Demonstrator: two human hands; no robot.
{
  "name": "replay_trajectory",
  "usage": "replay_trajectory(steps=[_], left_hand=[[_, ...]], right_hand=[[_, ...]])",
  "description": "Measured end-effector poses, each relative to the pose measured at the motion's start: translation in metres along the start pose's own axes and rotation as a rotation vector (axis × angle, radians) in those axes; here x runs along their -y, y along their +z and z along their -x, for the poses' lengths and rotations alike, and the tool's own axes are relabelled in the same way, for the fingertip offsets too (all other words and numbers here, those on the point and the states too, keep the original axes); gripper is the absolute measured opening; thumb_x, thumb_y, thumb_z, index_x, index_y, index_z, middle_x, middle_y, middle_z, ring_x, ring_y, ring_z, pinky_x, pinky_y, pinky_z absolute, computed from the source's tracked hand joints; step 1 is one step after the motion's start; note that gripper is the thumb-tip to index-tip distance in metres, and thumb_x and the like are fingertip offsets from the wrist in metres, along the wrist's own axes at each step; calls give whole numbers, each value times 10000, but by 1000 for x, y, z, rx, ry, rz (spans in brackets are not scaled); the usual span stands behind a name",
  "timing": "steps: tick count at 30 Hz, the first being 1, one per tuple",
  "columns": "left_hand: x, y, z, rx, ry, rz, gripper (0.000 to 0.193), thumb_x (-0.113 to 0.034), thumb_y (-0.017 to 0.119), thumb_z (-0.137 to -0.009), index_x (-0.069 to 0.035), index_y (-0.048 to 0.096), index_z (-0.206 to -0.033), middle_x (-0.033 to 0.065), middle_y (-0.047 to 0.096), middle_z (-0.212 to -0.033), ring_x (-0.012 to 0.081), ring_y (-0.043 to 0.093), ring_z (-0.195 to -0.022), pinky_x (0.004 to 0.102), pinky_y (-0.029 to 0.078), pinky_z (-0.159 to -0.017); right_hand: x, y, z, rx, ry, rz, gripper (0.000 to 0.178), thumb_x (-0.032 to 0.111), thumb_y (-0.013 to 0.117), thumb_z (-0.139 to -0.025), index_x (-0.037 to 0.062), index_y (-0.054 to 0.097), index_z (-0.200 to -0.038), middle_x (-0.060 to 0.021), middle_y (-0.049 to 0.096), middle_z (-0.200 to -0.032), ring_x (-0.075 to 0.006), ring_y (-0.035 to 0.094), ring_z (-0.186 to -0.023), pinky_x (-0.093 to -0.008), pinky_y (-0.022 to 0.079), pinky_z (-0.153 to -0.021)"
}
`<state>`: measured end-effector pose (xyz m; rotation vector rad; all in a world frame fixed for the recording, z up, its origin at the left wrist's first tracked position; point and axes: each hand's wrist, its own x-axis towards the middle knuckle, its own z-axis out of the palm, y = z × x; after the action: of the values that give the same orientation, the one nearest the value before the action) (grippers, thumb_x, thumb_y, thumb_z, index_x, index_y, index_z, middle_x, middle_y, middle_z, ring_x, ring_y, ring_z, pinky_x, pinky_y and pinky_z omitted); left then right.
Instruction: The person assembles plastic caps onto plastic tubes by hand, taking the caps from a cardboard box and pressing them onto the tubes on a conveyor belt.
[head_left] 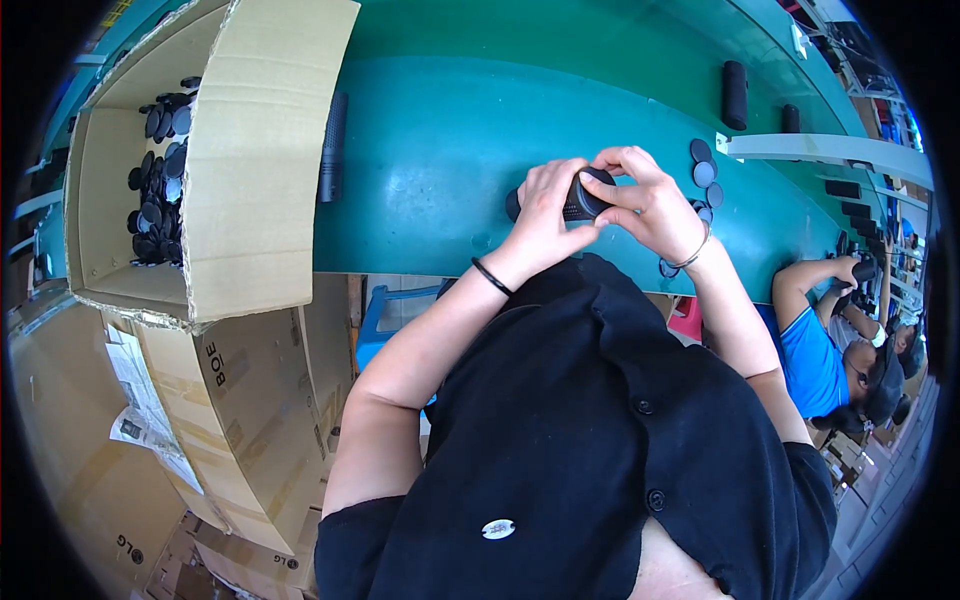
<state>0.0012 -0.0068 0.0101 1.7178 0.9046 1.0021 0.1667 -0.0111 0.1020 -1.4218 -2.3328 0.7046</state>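
Observation:
In front of my chest, over the green table, my left hand [545, 208] wraps round a black cylinder [576, 209] with a finely dotted surface. The cylinder lies sideways, one end poking out left of the hand. At its right end my right hand [648, 200] is closed, thumb and fingers pressing around the round black end [597, 188]. Whether that end is a separate cap cannot be made out. Several flat round black discs [704, 173] lie on the table just right of my right hand.
At the left stands an open cardboard box [255, 150] with many black discs [160, 195] inside. Another dark cylinder [334, 150] lies beside its flap. Farther back is a black cylinder [735, 95], near a white metal post [820, 149]. A co-worker in a blue shirt [812, 365] sits right.

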Motion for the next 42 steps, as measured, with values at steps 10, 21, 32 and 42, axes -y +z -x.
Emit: replay_trajectory(steps=[10, 21, 32, 42], left_hand=[[12, -13, 3, 168, -199, 294, 695, -345, 712, -726, -77, 386, -1277, 156, 510, -1164, 318, 457, -1108, 440, 325, -949], [14, -18, -12, 173, -188, 291, 788, -333, 766, -676, -75, 364, -1303, 179, 487, -1204, 330, 476, -1113, 464, 322, -984], [13, -22, 6, 110, -123, 207, 844, -388, 771, -676, -64, 356, -1336, 177, 474, -1254, 336, 463, -1159, 445, 326, -1012], [12, -26, -1, 193, -144, 269, 819, -384, 723, -692, -88, 357, -1363, 180, 476, -1272, 335, 458, -1175, 449, 318, -1023]], right_hand=[[-27, 27, 4, 12, 214, -816, 338, 206, 665, -844, 83, 649, -1158, -69, 567, -1110, -192, 542, -1008, -378, 476, -878], [-19, 22, -10, 203, 620, -967, 318, 248, 563, -927, 95, 616, -1201, -61, 568, -1122, -144, 606, -887, -264, 557, -741], [-9, 33, -9, 138, 468, -1020, 410, 128, 614, -891, 146, 539, -1293, -76, 544, -1180, -170, 638, -888, -282, 598, -653], [-17, 28, -6, 268, 771, -1576, 436, 215, 617, -903, 75, 512, -1303, -103, 543, -1205, -177, 642, -913, -283, 597, -704]])
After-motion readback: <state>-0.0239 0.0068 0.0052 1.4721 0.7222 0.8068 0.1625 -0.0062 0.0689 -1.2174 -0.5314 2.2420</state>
